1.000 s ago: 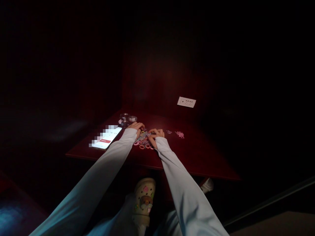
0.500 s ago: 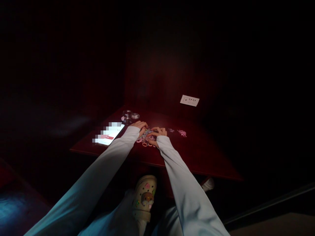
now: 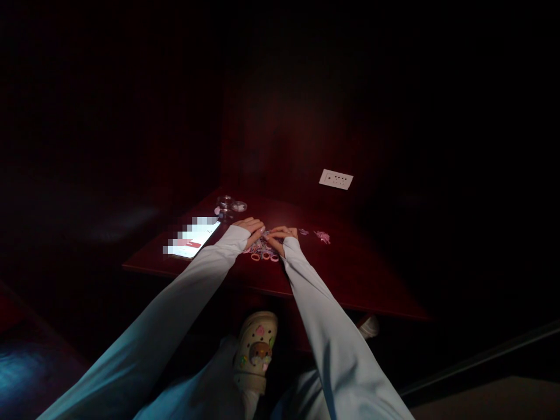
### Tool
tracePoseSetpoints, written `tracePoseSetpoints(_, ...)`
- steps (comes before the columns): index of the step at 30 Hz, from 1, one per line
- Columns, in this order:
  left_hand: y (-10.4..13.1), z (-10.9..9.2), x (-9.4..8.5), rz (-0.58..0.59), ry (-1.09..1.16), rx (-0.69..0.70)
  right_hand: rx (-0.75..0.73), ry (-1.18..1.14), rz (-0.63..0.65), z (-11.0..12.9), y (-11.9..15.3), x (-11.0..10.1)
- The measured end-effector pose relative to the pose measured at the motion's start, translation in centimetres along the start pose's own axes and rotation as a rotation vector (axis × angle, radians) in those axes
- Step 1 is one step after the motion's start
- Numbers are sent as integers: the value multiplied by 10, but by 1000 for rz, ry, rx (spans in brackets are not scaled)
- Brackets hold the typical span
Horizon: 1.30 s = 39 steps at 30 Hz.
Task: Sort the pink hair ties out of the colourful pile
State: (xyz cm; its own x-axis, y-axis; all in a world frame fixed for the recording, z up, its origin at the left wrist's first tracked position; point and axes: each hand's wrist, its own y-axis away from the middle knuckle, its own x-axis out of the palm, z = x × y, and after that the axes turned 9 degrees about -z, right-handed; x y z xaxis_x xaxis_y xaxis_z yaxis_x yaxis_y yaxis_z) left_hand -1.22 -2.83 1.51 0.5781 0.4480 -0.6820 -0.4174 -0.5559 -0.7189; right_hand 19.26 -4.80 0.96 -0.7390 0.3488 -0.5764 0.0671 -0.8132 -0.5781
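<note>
Loose rings (image 3: 264, 249) lie heaped at the frame's centre, below and between the left hand (image 3: 250, 227) and right hand (image 3: 283, 235). Both have bent fingers close together; whether either pinches a ring, I cannot tell. Light fingertip pressure, wrists low, should handle them best, without scattering any toward the pink bunch (image 3: 322, 237), right of centre.
</note>
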Motion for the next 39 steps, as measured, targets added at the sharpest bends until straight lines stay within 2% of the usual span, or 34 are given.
tracePoseSetpoints(5, 0, -11, -7, 54, -44, 105, 8, -27, -28, -1, 1, -3)
tracePoseSetpoints(12, -3, -14, -8, 93, -67, 117, 2, -36, -26, -7, -1, 3)
tracePoseSetpoints(16, -3, -6, 3, 65, -57, 115, 16, -29, -17, -13, -3, 7)
tracePoseSetpoints(20, -2, 2, 19, 18, -55, 57, 19, -43, 3, -16, -2, 9)
tracePoseSetpoints(23, -2, 6, 23, 11, -11, 54, 19, -58, 22, -13, 0, 7)
tracePoseSetpoints(27, -4, 7, 17, 48, 25, 63, 40, -50, 43, -5, 1, 4)
tracePoseSetpoints(33, -4, 4, 8, 21, -1, 26, 67, -39, 10, 4, 4, -2)
tracePoseSetpoints(39, -5, 2, 4, 15, 43, -8, 66, -10, -93, 12, 7, -7)
